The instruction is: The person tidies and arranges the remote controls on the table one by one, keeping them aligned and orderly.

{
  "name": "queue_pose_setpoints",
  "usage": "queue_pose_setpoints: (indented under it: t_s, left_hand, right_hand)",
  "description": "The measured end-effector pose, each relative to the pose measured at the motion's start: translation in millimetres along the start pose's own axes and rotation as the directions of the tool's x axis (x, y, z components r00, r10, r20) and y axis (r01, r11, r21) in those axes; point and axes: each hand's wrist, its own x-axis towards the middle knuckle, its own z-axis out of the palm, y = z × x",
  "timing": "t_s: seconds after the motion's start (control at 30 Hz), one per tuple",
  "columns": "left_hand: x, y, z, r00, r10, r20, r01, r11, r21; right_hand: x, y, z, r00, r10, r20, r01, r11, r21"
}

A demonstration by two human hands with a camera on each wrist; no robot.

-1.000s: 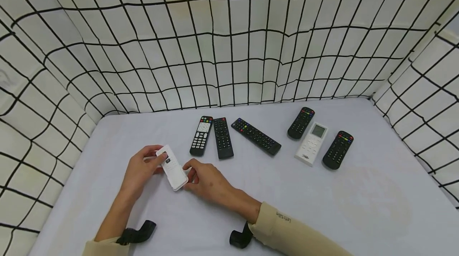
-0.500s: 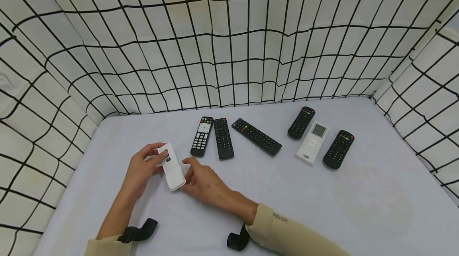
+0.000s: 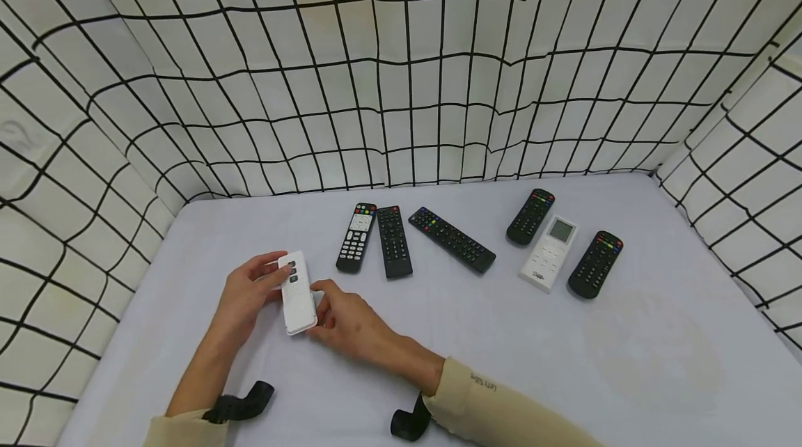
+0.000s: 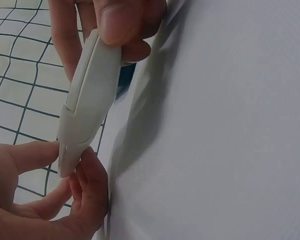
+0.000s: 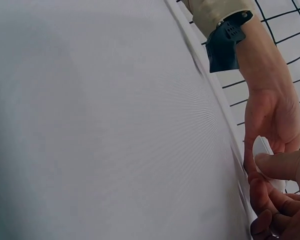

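Observation:
A slim white remote control point(image 3: 299, 304) with a few dark buttons near its top is held between both hands, over the left part of the cloth. My left hand point(image 3: 243, 297) grips its upper end, the thumb lying on the button face. At the lower right edge my right hand point(image 3: 354, 322) pinches the remote between thumb and fingers. The left wrist view shows the white casing point(image 4: 92, 90) edge-on, with a step along its side near the pinching fingertips. Mostly fingers hide the remote point(image 5: 260, 144) in the right wrist view.
Behind the hands lie three black remotes, among them one with a white keypad point(image 3: 357, 238). Farther right, a white remote with a screen point(image 3: 548, 253) lies between two black remotes point(image 3: 595, 264). White cloth point(image 3: 476, 322) covers the surface. Black netting point(image 3: 426, 85) encloses its back and sides.
The white remote's lower end has swung left, so it stands straighter in the head view. My right hand has shifted slightly left with it, while my left hand keeps its grip.

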Motion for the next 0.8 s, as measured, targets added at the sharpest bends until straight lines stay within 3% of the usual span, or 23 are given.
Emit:
queue_pose_setpoints:
  t_s: [0.17,0.43,0.6,0.8]
  left_hand:
    - [3.4,-0.2,-1.5,1.000,-0.016,0.010,0.016,1.000,-0.023]
    - [1.5,-1.6,-3.2,0.999,-0.026,-0.026,0.025,0.999,-0.034]
    - [-2.8,-6.4,-8.9,0.998,-0.046,-0.043,0.047,0.999,0.013]
    - [-1.6,-6.4,-11.1,0.999,-0.016,-0.047,0.019,0.998,0.062]
  right_hand:
    - [4,0,0,1.000,-0.023,-0.010,0.023,1.000,-0.017]
    - [10,-3,8,1.000,-0.011,-0.028,0.010,1.000,-0.016]
    - [13,-6,18,0.999,-0.026,-0.025,0.026,1.000,0.000]
    - [15,-9,21,0.999,-0.027,-0.043,0.026,0.999,-0.020]
